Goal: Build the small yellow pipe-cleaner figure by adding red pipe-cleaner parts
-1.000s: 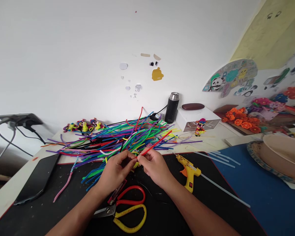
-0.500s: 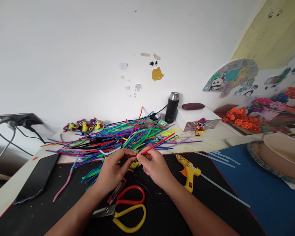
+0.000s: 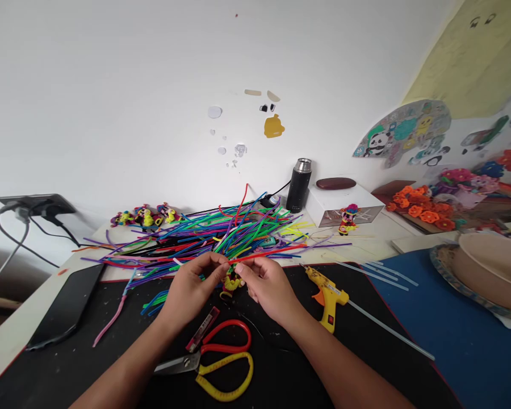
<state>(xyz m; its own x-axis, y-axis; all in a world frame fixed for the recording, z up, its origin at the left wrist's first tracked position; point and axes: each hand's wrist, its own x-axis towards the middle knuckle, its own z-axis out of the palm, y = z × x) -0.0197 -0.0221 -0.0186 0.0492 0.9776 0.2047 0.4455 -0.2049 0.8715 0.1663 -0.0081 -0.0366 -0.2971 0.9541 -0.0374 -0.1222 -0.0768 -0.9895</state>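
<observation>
Okay, white counter (image 3: 385, 245) against a pale wall (image 3: 111, 113), black mat (image 3: 55, 372) along its near side, blue mat (image 3: 447, 341) at right. Red stem (image 3: 276, 250) is up over the black mat, in front of a heap of coloured stems (image 3: 238, 233). Left hand (image 3: 191, 287): fingers pinched narrow on its near end. Right hand (image 3: 270, 287): thumb and fingers closed on it too, free end pointing right. Small yellow figure (image 3: 232, 283) sits just below, between the hands; can't tell which hand touches it.

On the black mat: scissors (image 3: 192, 362), handles toward the right; yellow glue gun (image 3: 330, 292); black slab (image 3: 66, 307) at left. Behind: upright flask (image 3: 298, 187), white box (image 3: 344, 200) with a dark red case (image 3: 336, 183) on top. Wall has stickers (image 3: 273, 126). Large bowl (image 3: 494, 267) far right.
</observation>
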